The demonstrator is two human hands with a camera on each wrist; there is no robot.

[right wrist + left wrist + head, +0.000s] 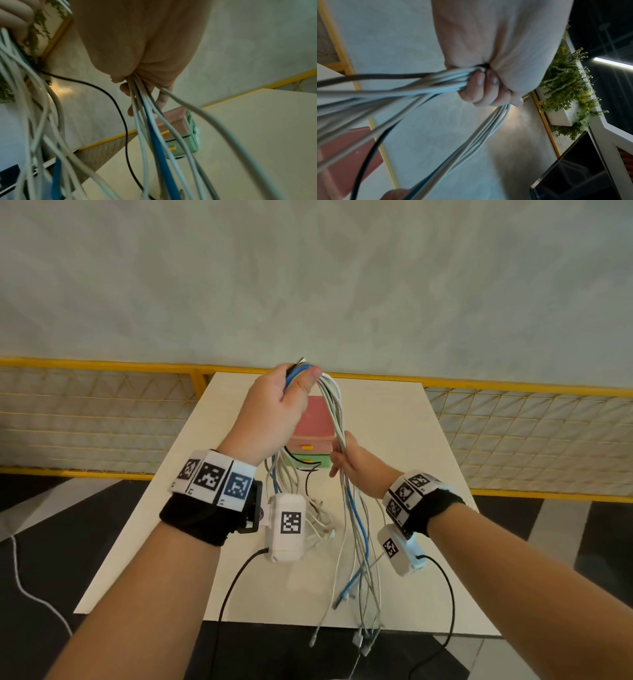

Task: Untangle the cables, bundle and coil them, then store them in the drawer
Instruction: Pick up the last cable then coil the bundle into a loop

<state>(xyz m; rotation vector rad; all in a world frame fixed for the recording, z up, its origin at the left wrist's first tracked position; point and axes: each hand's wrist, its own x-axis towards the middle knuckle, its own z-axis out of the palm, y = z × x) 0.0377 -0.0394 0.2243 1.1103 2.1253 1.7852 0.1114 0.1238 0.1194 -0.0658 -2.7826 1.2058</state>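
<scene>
A bundle of white, grey, blue and black cables hangs folded over my raised left hand, whose fingers curl tight round the fold. Lower down, my right hand grips the right-hand strand of the same cables between thumb and fingers. The loose ends dangle past the table's front edge. Behind the cables stands a small drawer unit with a pink top, a pink drawer and a green drawer, both with yellow handles and both closed.
The cream table carries only the drawer unit and trailing cable ends. A yellow mesh fence runs behind it. Black wires from the wrist cameras hang at the front. A planter with greenery is off to one side.
</scene>
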